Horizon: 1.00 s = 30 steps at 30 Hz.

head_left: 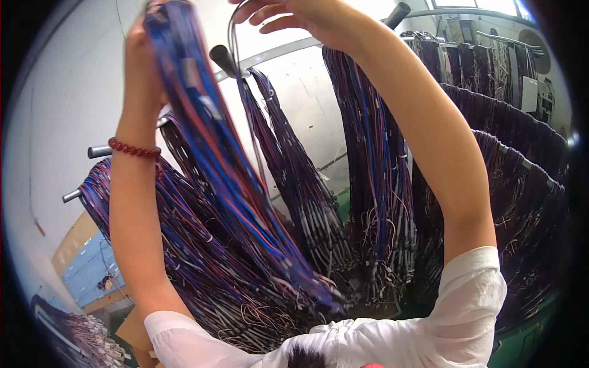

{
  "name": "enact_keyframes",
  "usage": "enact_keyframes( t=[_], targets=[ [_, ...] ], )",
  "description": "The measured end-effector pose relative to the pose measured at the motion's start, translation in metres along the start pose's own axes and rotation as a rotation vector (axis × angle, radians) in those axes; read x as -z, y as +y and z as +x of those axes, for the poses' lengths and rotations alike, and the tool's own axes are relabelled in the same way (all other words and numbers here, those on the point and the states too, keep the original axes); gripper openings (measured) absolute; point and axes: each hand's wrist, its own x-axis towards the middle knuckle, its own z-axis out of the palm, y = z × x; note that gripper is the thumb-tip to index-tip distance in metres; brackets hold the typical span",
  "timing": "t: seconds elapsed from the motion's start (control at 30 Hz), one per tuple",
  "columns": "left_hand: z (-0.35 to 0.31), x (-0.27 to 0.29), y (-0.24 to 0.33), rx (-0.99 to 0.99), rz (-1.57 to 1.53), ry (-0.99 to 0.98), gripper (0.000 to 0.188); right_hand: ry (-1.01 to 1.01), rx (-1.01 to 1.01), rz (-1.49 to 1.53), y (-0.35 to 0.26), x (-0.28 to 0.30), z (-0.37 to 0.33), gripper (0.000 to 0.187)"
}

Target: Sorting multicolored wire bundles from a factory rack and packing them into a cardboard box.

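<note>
My left hand [142,61], raised at the upper left, is closed round the top of a thick wire harness bundle [211,141]. Blue, red and black wires hang from it in a long slant toward the lower middle, blurred near the top by motion. The upper edge of the picture cuts off part of this grip. My right hand [276,13] is raised beside it, some fingers curled and spaced apart. A loop of thin dark wires [232,37] meets its fingertips and runs down beside the bundle. Between the hands a black-capped rod end [222,60] sticks out.
More wire harnesses [368,122] hang from rods in the middle, with others [178,202] at the left and dense rows [521,184] at the right. Another capped rod end [397,15] juts out near my right forearm. A blue board [92,270] stands at the lower left.
</note>
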Motion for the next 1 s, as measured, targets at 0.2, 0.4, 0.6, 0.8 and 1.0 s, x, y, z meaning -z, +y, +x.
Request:
enact_keyframes(
  t=[0.2, 0.4, 0.6, 0.8, 1.0],
  targets=[
    [-0.007, -0.043, 0.041, 0.428, 0.116, -0.080, 0.035, 0.058, -0.047, -0.112, -0.006, -0.037, 0.010, 0.032],
    [0.003, -0.036, 0.039, 0.486, 0.233, -0.103, 0.017, 0.004, -0.210, 0.322, -0.031, -0.031, -0.032, 0.038],
    [0.010, -0.030, 0.017, 0.334, 0.201, -0.063, 0.014, 0.392, 0.053, -0.484, -0.056, -0.032, -0.069, 0.039],
    [0.012, -0.032, 0.034, 0.308, 0.487, 0.061, 0.009, 0.273, 0.073, -0.115, 0.038, -0.084, -0.052, 0.066],
    [0.002, -0.050, 0.013, 0.397, 0.568, 0.001, 0.011, 0.261, -0.080, -0.042, 0.055, -0.052, -0.040, 0.015]
  ],
)
